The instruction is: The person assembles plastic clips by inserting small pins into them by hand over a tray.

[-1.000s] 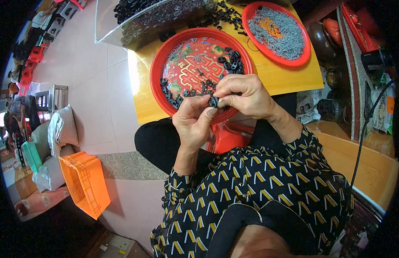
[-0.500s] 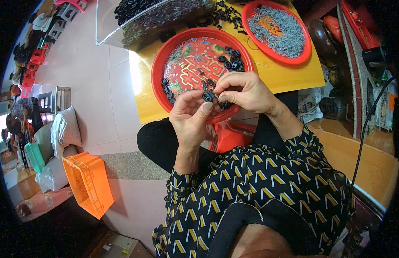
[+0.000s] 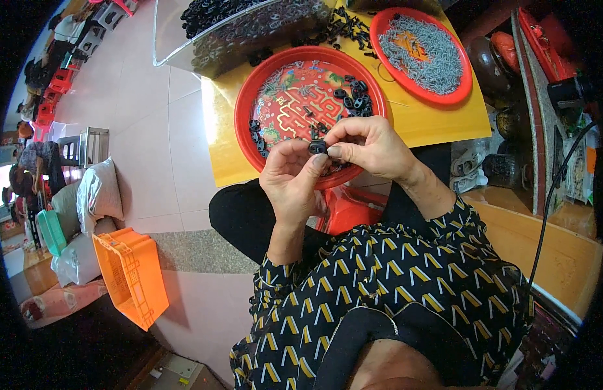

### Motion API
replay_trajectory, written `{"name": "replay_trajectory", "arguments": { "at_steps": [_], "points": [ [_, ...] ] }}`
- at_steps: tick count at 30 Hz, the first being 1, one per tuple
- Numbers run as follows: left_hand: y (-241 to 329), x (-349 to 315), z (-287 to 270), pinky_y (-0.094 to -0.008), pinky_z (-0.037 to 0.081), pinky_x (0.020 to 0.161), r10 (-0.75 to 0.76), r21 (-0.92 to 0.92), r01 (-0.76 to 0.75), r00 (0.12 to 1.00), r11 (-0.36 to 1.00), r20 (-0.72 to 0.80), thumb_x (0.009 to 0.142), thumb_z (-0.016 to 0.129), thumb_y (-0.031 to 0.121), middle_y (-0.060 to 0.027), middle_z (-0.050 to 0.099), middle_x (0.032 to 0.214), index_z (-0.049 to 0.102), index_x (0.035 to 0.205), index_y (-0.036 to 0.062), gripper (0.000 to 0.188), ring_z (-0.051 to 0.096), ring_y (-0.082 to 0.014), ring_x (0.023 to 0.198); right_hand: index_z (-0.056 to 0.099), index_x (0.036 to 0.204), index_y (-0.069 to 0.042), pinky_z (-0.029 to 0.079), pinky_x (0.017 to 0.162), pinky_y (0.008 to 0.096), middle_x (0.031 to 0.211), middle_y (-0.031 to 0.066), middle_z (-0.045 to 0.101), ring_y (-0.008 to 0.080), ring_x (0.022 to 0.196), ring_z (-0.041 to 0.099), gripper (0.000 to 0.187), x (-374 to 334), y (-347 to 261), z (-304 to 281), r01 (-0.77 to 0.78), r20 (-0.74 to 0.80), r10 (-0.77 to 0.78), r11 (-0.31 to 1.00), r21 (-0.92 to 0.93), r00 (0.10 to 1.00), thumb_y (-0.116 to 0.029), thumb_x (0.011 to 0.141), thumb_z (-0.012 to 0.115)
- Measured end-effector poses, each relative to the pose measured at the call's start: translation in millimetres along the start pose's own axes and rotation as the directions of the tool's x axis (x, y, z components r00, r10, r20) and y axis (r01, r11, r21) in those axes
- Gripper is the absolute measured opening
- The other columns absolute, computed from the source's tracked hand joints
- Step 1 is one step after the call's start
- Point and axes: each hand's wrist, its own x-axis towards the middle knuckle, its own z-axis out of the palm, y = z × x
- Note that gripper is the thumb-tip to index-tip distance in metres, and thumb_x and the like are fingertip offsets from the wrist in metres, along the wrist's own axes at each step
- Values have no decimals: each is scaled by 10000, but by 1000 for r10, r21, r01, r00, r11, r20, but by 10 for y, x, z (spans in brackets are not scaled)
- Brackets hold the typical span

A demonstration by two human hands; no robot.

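Head view: wide fisheye, left of a head-worn pair, upright. Facing steeply down over the patterned shirt [image 3: 392, 273]; fingers [image 3: 350, 127] and yellow table [image 3: 438, 120] near, upper centre; tiled floor [image 3: 145, 136] receding at left. Straight edges bowed toward a dark rim.

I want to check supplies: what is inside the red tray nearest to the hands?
The red tray holds black oval pieces at both sides and grey parts at upper left. The left hand and right hand hide part of its near side and anything there.

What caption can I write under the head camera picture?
Left hand and right hand meet at a small black part over a red tray.
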Motion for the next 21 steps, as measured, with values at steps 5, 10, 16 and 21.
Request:
{"name": "replay_trajectory", "arguments": {
  "at_steps": [5, 10, 16, 21],
  "points": [
    [-7, -1, 3, -207, 475, 626, 18, -9, -18, 1000, 1000, -13, 717, 629, -42, -62, 588, 801, 512, 916, -24, 231, 564, -98, 694, 578, 860, 8, 434, 585, 183, 730, -4, 557, 48, 656, 510, 94, -1, -8, 21, 2, 1, -2, 1000, 29, 1000, -44, 782, 579],
    [25, 4, 49, -207, 472, 638, 10, -4, -10, 1000, 1000, -4, 727, 617, -44, -61, 586, 807, 521, 940, -32, 234, 561, -99, 703, 580, 866, 6, 436, 577, 182, 732, 4, 563, 50, 638, 516, 94, 9, 2, 22, -47, -24, 49, 996, 71, 999, -45, 788, 569],
    [27, 0, 30, -211, 474, 646, -31, -68, 33, 999, 997, 30, 735, 601, -50, -71, 583, 827, 505, 964, -39, 249, 563, -105, 712, 581, 882, 7, 441, 581, 181, 742, 12, 574, 55, 630, 525, 111, 108, -17, -49, -6, 43, 0, 990, 138, 999, -55, 791, 568],
    [113, 24, -16, -213, 474, 645, -117, -208, 139, 987, 968, 114, 734, 591, -60, -82, 578, 825, 443, 976, -17, 287, 566, -112, 711, 595, 904, 7, 438, 718, 221, 807, 24, 599, 79, 787, 533, 156, 163, -61, -89, -2, 140, -12, 995, 97, 990, -56, 762, 589]
  ]
}}
